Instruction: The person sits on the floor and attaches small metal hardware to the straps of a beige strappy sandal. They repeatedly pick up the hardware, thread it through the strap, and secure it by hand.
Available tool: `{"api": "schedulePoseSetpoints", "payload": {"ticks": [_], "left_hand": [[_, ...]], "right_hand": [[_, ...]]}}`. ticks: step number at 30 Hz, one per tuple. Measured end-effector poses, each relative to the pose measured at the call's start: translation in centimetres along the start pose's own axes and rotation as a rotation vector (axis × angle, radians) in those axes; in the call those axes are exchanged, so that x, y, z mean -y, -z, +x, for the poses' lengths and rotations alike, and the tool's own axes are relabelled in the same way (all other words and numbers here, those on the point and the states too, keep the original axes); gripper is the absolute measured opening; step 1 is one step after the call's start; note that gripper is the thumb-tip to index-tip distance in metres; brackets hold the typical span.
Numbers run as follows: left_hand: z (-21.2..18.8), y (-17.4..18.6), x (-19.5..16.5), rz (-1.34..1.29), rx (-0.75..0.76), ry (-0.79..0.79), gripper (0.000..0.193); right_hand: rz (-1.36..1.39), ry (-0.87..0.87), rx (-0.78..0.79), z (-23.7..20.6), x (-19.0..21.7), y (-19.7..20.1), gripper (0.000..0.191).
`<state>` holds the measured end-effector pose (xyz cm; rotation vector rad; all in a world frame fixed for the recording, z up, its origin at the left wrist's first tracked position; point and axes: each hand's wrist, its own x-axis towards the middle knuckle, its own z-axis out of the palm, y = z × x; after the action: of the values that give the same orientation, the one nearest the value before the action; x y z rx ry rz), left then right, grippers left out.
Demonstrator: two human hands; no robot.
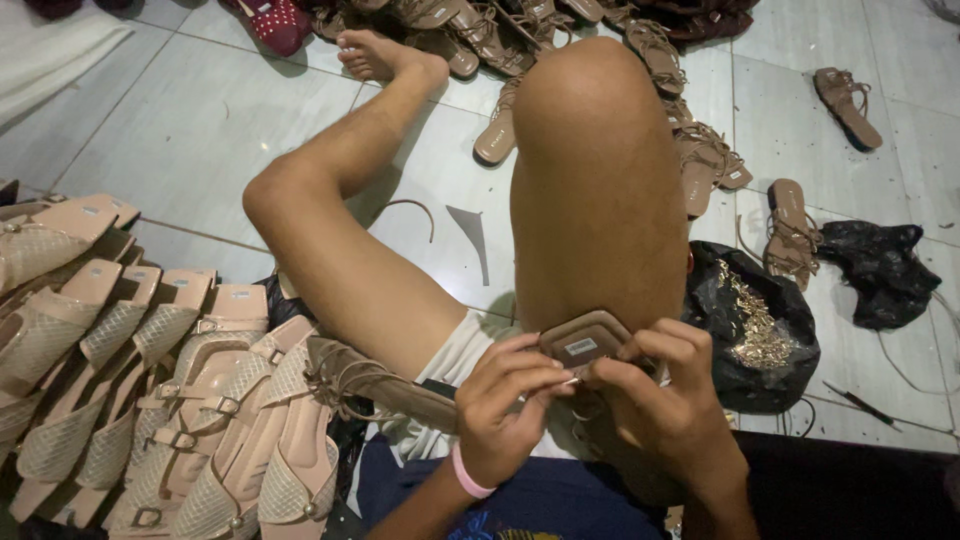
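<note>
I sit on a tiled floor with my legs out in front. Both hands meet over a brown sandal (585,338) resting against my right thigh. My left hand (505,405), with a pink band on its wrist, pinches at the sandal's edge with fingertips. My right hand (665,400) grips the sandal from the right side. A second brown strappy sandal (375,385) lies across my lap to the left.
Rows of pale pink mesh sandals (150,390) are stacked at my left. A black bag holding small gold metal pieces (755,325) sits at my right. Several brown sandals (700,160) are scattered on the tiles ahead, with another black bag (880,270) at far right.
</note>
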<state>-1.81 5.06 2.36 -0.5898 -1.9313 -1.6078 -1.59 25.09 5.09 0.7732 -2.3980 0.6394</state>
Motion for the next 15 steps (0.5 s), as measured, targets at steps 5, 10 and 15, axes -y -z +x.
{"api": "schedulePoseSetpoints", "payload": {"ticks": [5,10,15], "left_hand": [[-0.2,-1.2,0.3,-0.050,-0.080,0.016,0.020],[-0.8,-1.8,0.3,-0.031,-0.124,0.039,0.018],[-1.1,-2.6,0.3,-0.043,-0.185,0.052,0.020]], "right_hand": [[-0.011,0.021,-0.033,-0.2,-0.5,-0.4,0.044],[0.043,0.018,-0.045,-0.5,-1.1,-0.9,0.045],[0.081,0.022,-0.020,-0.5,-1.4,-0.9,0.048]]}}
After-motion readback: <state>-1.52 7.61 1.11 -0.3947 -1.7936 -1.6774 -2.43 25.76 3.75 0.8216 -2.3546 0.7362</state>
